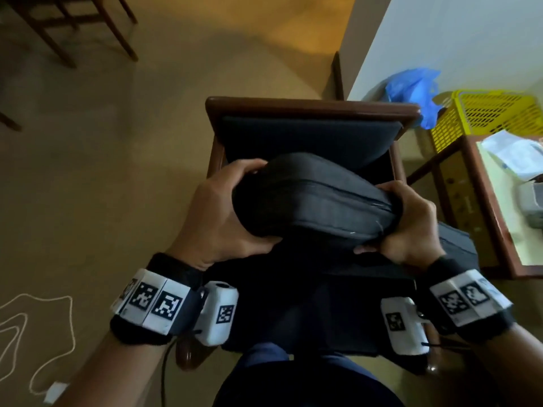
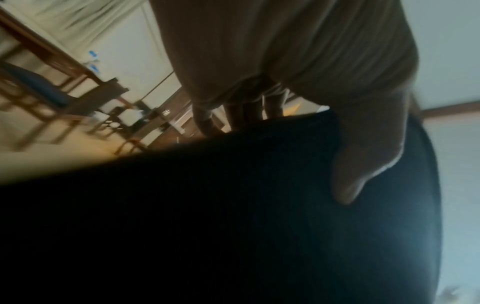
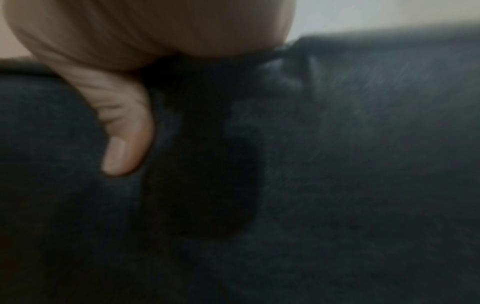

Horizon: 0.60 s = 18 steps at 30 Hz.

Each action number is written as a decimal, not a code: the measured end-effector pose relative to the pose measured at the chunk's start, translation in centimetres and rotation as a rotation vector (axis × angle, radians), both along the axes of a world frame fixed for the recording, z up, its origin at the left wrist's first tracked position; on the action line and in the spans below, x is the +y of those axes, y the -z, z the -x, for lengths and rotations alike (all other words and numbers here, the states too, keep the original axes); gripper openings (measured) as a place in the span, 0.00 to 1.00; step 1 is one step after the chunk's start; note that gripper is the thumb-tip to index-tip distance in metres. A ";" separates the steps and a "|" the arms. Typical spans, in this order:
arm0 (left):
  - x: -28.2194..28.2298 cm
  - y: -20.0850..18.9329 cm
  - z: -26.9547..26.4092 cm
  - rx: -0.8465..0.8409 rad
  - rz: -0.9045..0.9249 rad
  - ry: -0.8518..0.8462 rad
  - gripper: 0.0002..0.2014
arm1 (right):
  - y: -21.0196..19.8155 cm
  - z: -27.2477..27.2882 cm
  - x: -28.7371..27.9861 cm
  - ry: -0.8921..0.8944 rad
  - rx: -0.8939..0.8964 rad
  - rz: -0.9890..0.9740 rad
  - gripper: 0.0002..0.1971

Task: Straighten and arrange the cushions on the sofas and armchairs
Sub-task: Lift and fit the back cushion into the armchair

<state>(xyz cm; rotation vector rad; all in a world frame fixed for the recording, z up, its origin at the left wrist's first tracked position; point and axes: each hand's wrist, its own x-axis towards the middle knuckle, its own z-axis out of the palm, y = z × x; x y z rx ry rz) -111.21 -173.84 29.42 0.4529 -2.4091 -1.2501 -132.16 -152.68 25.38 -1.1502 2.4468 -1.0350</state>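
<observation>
A dark grey cushion (image 1: pixel 311 201) with a zip seam is lifted over a wooden armchair (image 1: pixel 308 105). My left hand (image 1: pixel 232 212) grips its left end, fingers over the top and thumb beneath. My right hand (image 1: pixel 408 221) grips its right end in the same way. A dark back cushion (image 1: pixel 305 139) stands against the chair's backrest. Another dark cushion (image 1: pixel 449 245) lies beneath, poking out to the right. In the left wrist view the cushion (image 2: pixel 233 226) fills the lower frame under my thumb. The right wrist view shows blurred dark fabric (image 3: pixel 337 164) and my thumb.
A wooden side table (image 1: pixel 482 207) with papers stands close on the right, with a yellow plastic basket (image 1: pixel 484 116) and a blue bag (image 1: pixel 414 89) behind it. A white cable (image 1: pixel 44 333) lies on the beige floor at left. Wooden chair legs (image 1: pixel 58 33) are at far left.
</observation>
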 end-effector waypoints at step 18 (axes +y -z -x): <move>-0.9 4.5 1.4 -0.351 0.179 0.062 0.62 | 0.0 1.2 1.4 -0.166 -0.111 0.138 0.52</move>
